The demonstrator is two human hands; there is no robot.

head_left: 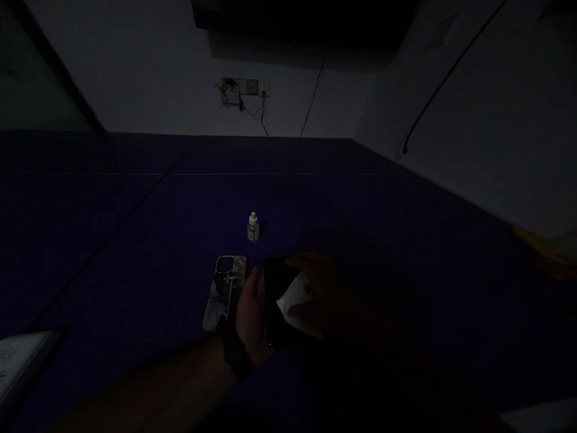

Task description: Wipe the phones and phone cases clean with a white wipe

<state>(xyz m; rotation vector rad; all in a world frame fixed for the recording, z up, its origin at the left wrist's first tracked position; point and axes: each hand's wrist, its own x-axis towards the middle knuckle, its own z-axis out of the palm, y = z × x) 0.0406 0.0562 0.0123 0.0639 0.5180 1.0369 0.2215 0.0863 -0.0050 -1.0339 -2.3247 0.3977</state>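
My left hand (252, 313), with a dark band on the wrist, grips a dark phone (276, 276) by its left edge. Over the phone's face, my right hand (322, 285) pinches a white cloth or wipe (295, 296), which lies against the dark surface. Just left of my left hand lies a phone case (224, 294) with a printed picture and a large camera cut-out. A small clear bottle (253, 230) with a white cap stands upright beyond the phone. The light is very dim, so the right fingers are partly lost in shadow.
Everything rests on a dark blue tabletop (180, 222). A white object (22, 358) lies at the left edge, and something yellow (543, 249) is at the right. Wall sockets (243, 87) with cables and a dark screen (297, 21) are on the far wall.
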